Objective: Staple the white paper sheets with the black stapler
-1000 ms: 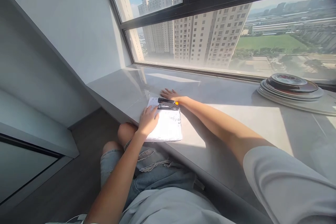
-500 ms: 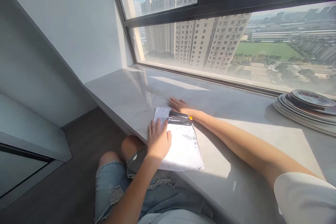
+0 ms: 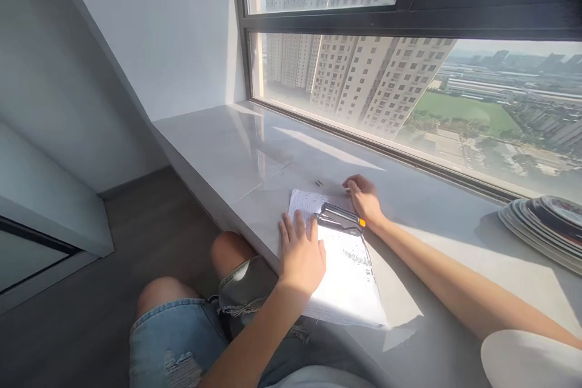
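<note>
The left grip (image 3: 302, 257) lay spread flat on the papers (image 3: 348, 291), grasping nothing; rightward from it across them ran the stapler (image 3: 339, 219), ending near the right grip (image 3: 364, 199), half-curled, contents unclear.

So the paper (image 3: 345, 297) is white with black lines and marks, lol pretty glaring. Stapler (image 3: 341, 214) on it is black — bright orange tip (image 3: 362, 222). Sill (image 3: 218, 145) under the paper's pale grey, jeans (image 3: 177, 333) left of it faded blue, window frame (image 3: 327, 23) beyond it near-black — plates (image 3: 536, 229) to its right white and dark.
</note>
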`<control>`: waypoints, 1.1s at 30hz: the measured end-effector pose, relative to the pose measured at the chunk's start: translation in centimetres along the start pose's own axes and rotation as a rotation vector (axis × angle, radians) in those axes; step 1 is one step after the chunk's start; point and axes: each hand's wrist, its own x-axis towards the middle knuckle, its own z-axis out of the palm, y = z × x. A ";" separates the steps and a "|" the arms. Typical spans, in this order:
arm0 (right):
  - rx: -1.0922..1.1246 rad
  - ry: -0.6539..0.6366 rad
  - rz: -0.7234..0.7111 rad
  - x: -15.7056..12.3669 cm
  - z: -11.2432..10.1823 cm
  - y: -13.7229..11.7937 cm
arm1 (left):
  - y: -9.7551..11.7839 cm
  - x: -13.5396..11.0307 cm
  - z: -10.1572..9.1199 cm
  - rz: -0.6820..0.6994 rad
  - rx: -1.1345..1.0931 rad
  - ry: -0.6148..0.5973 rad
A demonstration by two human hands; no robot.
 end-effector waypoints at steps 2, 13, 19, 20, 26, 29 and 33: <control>0.092 0.038 0.068 -2.7 -2.7 0.1 | 1.4 0.1 0.2 0.019 -0.017 -0.008; -0.053 0.023 0.166 -17.3 -8.7 -1.3 | 4.1 0.3 0.3 0.183 -0.089 -0.125; -0.060 0.001 0.112 -15.9 -8.8 -1.3 | 4.3 1.0 -0.6 0.223 -0.015 -0.186; -0.047 0.020 0.117 -15.9 -8.9 -1.3 | 4.4 1.1 -0.7 0.230 -0.005 -0.191; 0.024 0.042 0.135 -15.7 -8.9 -1.6 | 3.9 1.3 -0.6 0.279 0.043 -0.144; 0.059 0.041 0.150 -15.5 -8.9 -1.7 | 3.5 1.3 -0.5 0.290 0.029 -0.111; 0.114 0.015 0.176 -15.5 -9.0 -2.1 | 3.4 1.4 -0.6 0.287 0.017 -0.121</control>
